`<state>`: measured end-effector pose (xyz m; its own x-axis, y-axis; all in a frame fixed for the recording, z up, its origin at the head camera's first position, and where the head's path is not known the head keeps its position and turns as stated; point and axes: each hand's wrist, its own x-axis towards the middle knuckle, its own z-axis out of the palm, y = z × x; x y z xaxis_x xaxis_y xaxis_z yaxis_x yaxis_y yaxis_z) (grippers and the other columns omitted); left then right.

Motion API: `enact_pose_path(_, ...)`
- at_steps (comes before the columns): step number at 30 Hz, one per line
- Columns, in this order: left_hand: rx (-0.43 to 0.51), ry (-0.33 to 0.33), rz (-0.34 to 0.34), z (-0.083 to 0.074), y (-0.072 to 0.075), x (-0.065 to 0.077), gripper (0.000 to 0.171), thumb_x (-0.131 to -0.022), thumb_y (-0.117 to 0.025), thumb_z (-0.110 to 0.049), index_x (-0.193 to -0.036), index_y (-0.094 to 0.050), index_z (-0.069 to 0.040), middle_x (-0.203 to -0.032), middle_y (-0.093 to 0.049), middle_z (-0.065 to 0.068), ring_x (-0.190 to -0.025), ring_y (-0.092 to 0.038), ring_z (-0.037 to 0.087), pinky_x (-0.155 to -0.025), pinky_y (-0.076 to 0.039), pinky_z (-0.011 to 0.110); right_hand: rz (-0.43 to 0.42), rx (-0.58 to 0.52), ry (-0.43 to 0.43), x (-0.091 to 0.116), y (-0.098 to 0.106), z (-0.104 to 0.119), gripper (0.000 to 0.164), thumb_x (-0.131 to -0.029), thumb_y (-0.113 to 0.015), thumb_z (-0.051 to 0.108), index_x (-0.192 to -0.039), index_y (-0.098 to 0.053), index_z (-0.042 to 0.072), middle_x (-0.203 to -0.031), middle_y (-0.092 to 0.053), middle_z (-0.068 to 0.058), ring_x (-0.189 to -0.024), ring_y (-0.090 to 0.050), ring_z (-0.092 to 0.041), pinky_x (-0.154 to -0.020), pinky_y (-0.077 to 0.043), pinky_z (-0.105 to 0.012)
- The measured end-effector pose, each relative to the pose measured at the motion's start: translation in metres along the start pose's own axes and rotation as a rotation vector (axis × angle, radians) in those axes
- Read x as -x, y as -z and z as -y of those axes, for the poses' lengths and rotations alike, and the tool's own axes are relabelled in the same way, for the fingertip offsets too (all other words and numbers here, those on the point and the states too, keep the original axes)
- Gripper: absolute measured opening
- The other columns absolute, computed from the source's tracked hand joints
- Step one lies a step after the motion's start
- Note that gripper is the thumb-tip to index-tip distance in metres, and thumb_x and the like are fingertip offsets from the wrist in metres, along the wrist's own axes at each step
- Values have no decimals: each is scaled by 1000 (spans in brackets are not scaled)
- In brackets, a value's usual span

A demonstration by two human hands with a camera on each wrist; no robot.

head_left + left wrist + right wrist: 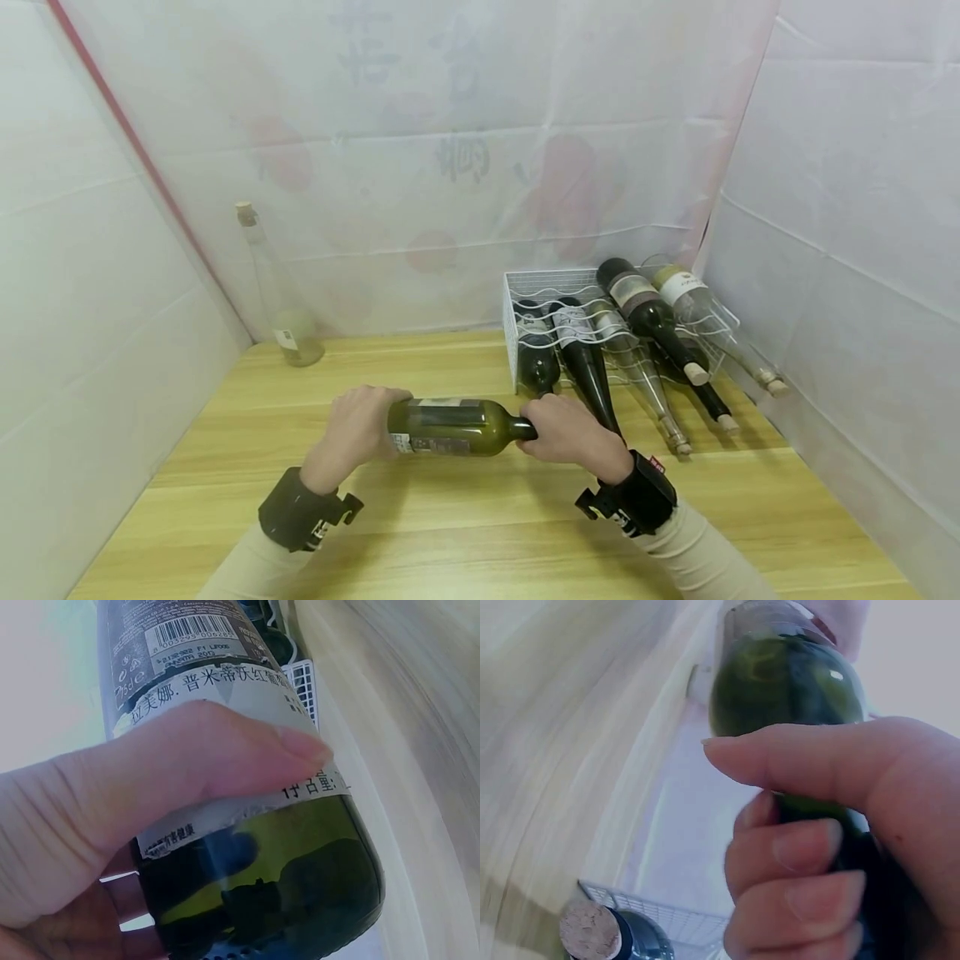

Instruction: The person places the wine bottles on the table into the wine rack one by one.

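A green wine bottle (450, 427) lies sideways between my two hands, over the middle of the table, its neck pointing right. My left hand (363, 427) grips its base end; in the left wrist view the thumb lies across the white paper label (217, 697) below a barcode. Around the dark neck curl the fingers of my right hand (566, 429), and the right wrist view shows the thumb along the bottle's shoulder (787, 697). The far side of the bottle is hidden in both wrist views.
A white wire wine rack (512, 333) stands at the back right with several bottles in it. A dark bottle (648, 317) and a clear bottle (705, 308) lie on top, corked necks jutting forward. At the back left stands a clear corked bottle (296, 337). White sheets wall the table.
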<state>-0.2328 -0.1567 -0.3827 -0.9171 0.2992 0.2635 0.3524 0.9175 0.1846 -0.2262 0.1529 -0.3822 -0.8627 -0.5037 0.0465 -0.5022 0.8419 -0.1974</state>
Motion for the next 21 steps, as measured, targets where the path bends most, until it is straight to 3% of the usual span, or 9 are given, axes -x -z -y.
enact_pose_path(4, 12, 7, 23, 0, 1, 0, 75, -45, -94, -7, -117, -77, -20, -89, -76, 3, -68, -58, 17, -46, -42, 29, -26, 46, -4, -1, -3, 1, 35, -91, -76, 26, -71, -47, 21, -64, -35, 6, -59, -31, -13, -58, -18, -29)
enact_pose_path(11, 20, 20, 52, 2, 1, 0, 76, -47, -93, -4, -119, -75, -18, -94, -77, 4, -75, -64, 20, -51, -49, 34, -44, 69, 31, -3, -3, 2, 32, -86, -75, 14, -72, -47, 19, -64, -35, 5, -59, -29, -13, -58, -17, -28)
enact_pose_path(16, 58, 10, 98, 3, 4, 1, 82, -50, -95, -3, -128, -70, -13, -112, -77, 9, -96, -70, 31, -67, -60, 47, -78, 85, 56, -3, -2, 1, 28, -85, -75, 12, -74, -50, 19, -65, -43, 4, -59, -34, -14, -57, -20, -27)
enact_pose_path(21, 111, -19, 119, 5, 7, 3, 84, -53, -97, -7, -131, -68, -9, -121, -74, 12, -110, -68, 37, -81, -61, 57, -107, 115, 81, -2, -1, -1, 28, -84, -75, 11, -74, -51, 20, -65, -44, 5, -60, -35, -13, -55, -20, -26)
